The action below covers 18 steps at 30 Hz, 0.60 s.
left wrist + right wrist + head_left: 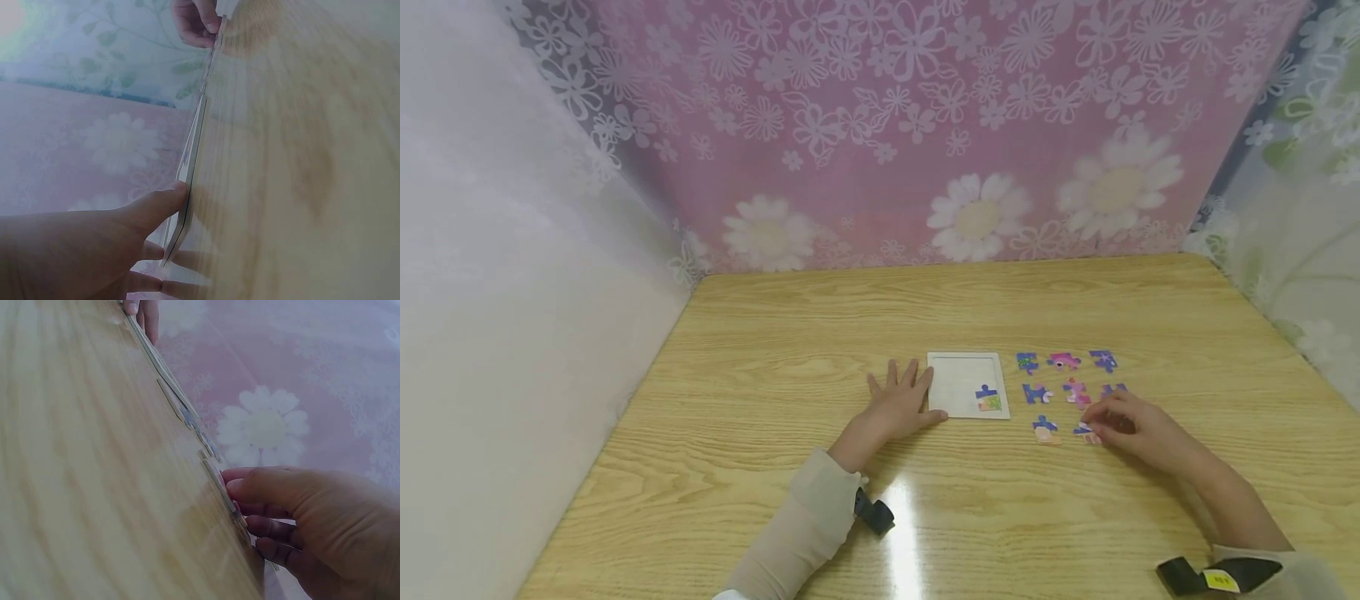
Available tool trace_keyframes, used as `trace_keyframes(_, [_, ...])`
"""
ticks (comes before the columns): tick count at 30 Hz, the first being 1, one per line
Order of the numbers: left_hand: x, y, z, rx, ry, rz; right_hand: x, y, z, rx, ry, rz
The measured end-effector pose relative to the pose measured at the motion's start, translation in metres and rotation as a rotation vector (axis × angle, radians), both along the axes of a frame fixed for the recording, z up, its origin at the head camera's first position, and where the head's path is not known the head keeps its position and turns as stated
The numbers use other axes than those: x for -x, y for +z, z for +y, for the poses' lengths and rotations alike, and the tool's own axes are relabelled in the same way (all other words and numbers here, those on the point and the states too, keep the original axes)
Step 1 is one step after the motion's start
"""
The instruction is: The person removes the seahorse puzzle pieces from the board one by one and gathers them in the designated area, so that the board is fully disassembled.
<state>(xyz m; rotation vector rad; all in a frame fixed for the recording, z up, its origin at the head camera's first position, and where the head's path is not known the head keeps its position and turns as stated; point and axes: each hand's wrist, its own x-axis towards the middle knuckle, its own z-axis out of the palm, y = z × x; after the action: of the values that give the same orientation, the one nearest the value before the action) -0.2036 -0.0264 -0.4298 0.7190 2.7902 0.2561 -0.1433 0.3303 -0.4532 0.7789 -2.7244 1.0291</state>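
A white square puzzle tray [964, 356] lies on the table, with one jigsaw piece [988, 401] in its lower right corner. My left hand [898, 408] lies spread at the tray's left side; its thumb and fingers touch the edge, as the left wrist view also shows. To the right of the tray, several loose purple and pink jigsaw pieces [1037, 394] are laid out in rows. With thumb and fingertips my right hand [1138, 429] pinches a jigsaw piece [1083, 431] in the front row, partly covered by the fingers. Another piece [1113, 389] is half hidden behind that hand.
The wooden table [760, 383] reaches back to a pink flowered curtain [865, 150]. A pale wall [535, 250] borders it on the left, and a flowered cloth [1300, 250] hangs on the right. Both wrists wear black cameras [874, 512].
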Motion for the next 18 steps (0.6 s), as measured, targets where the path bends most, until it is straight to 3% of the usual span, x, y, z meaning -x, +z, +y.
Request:
trace_keyframes(8, [0.000,0.000,0.000,0.006,-0.002,0.009,-0.001,0.001,0.000,0.028,-0.002,-0.036])
trace_keyframes(18, [0.001,-0.001,0.000,-0.002,-0.006,0.000,0.000,0.012,-0.003,0.031,-0.152,-0.011])
